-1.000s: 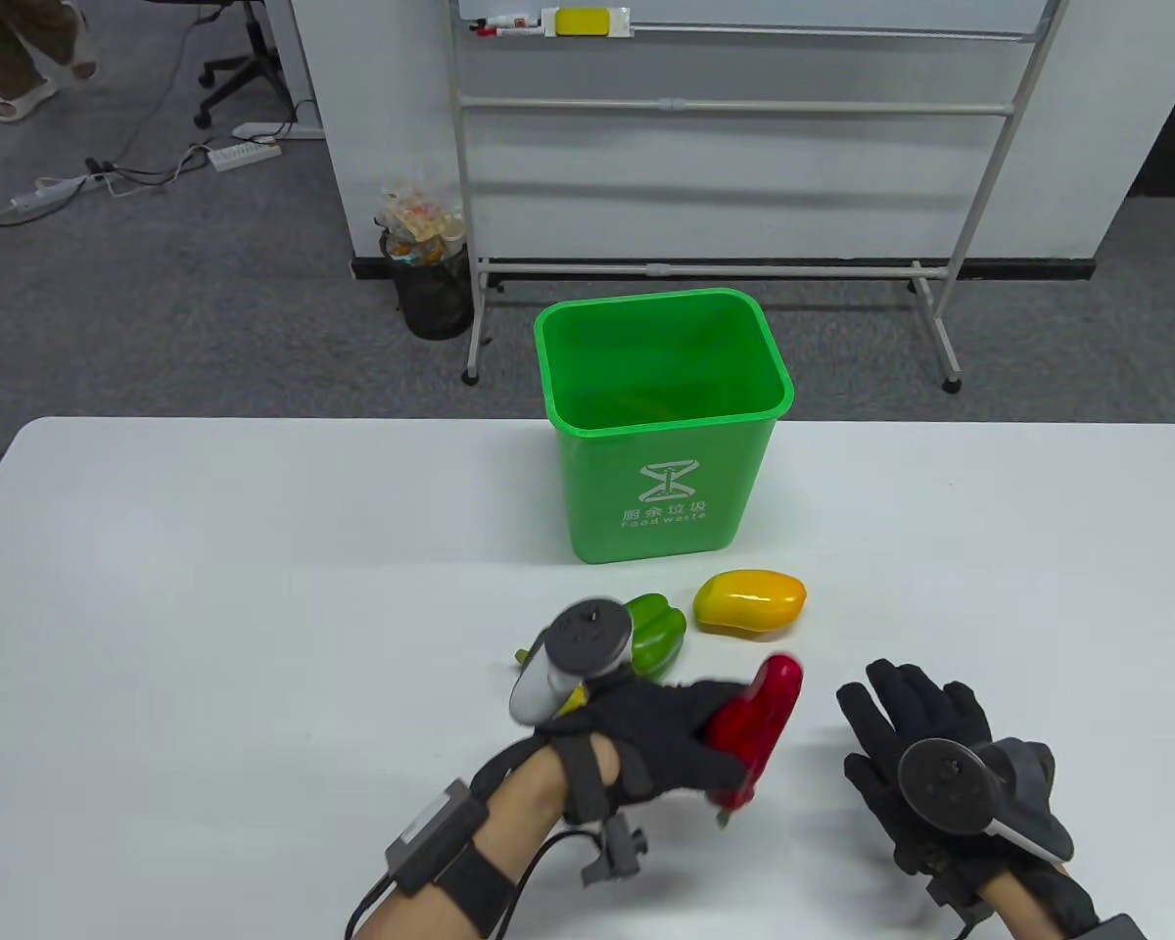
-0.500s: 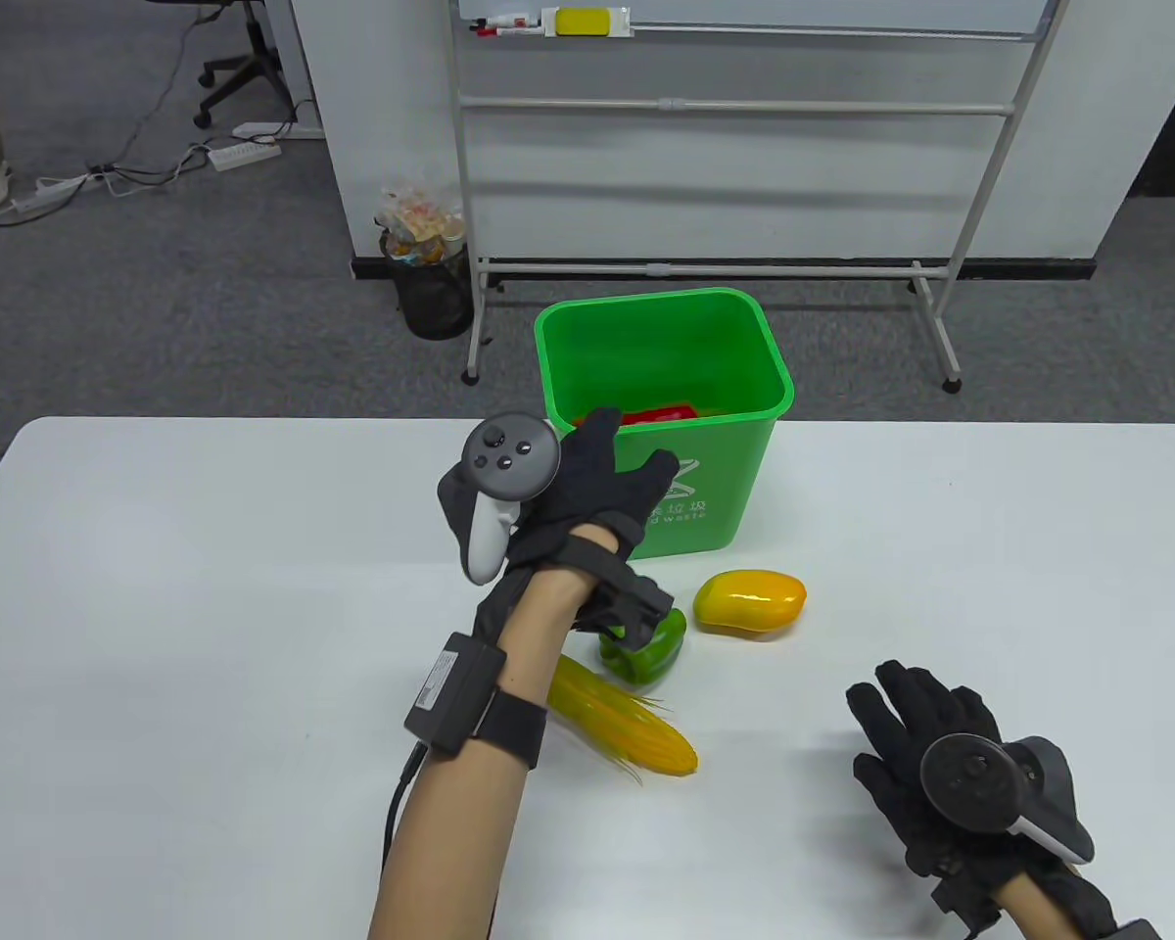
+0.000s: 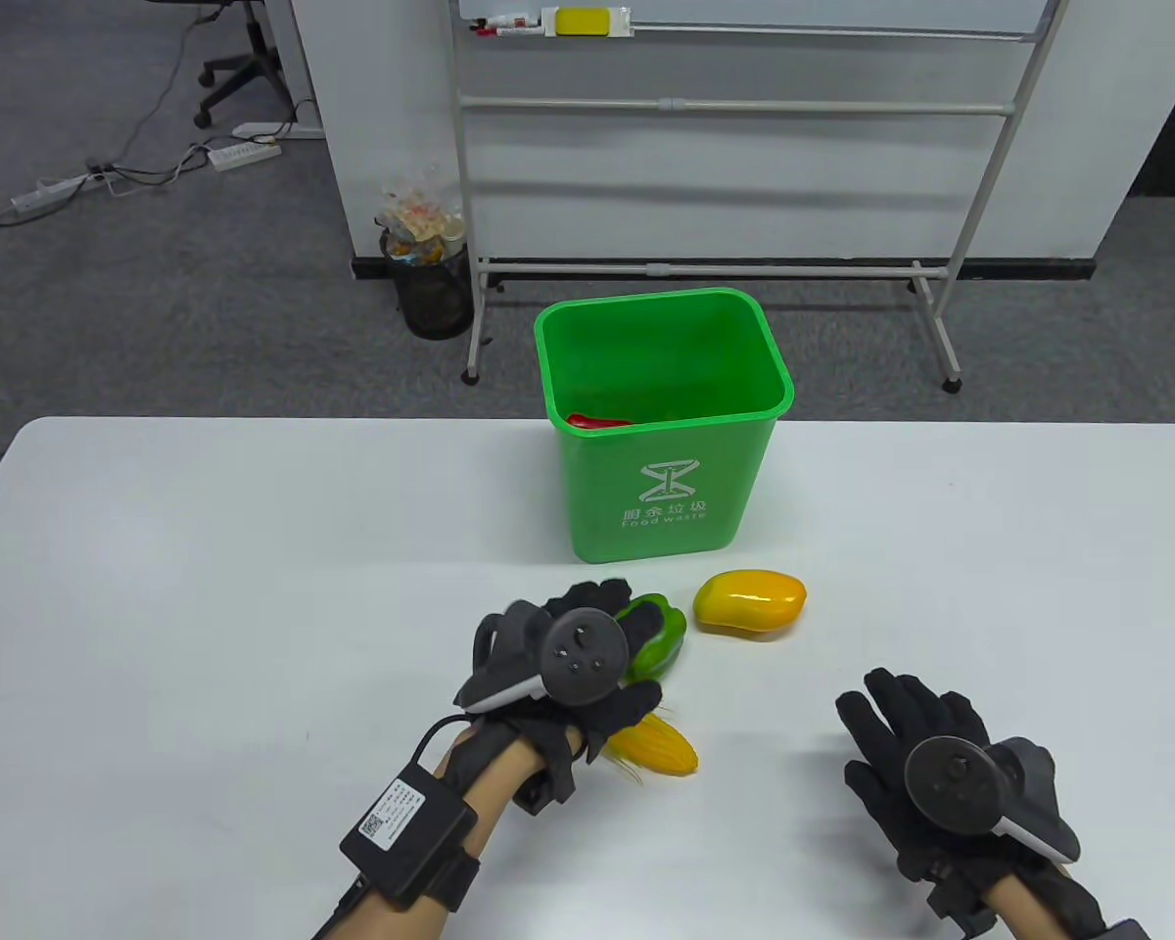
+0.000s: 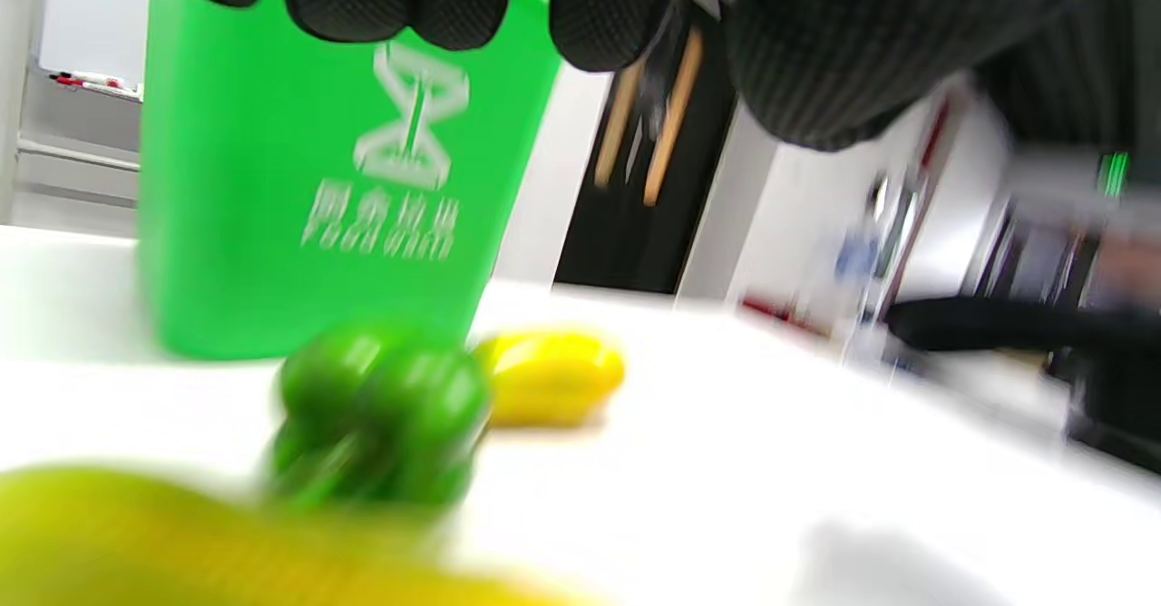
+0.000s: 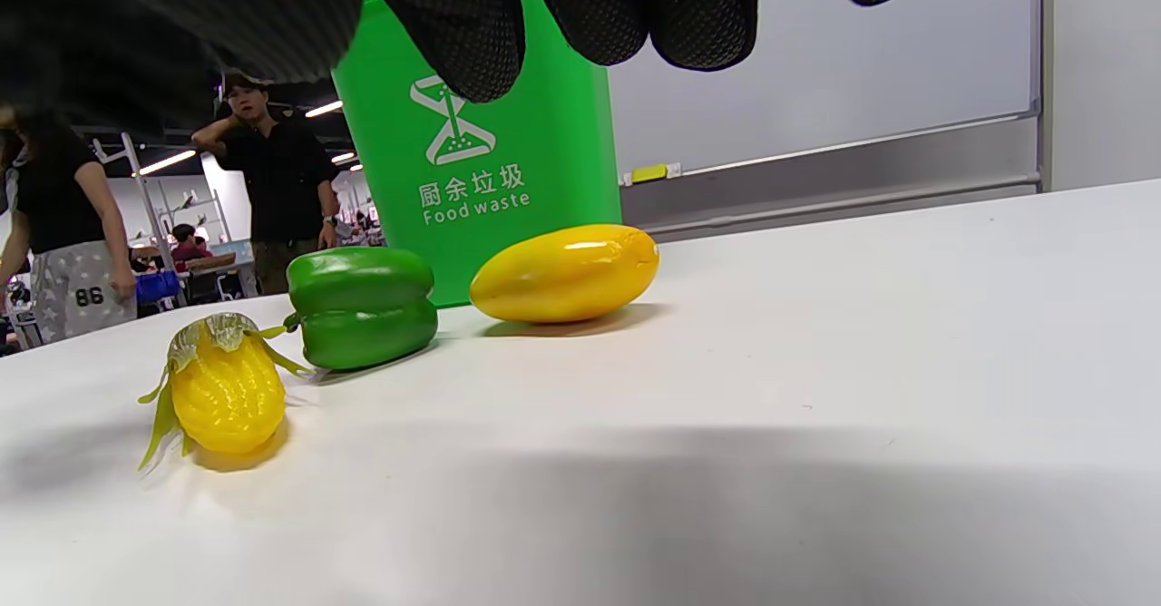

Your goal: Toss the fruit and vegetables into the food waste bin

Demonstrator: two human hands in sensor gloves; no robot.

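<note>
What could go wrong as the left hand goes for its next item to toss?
The left hand hovers over both the green pepper and the corn, which lie close together; gripping one may knock the other rolling. The food waste bin stands unheld, so a hard toss might tip it.

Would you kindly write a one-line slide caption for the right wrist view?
Yellow plastic corn cob, green bell pepper and yellow mango lie before the green food waste bin, gloved right-hand fingers overhead.
</note>
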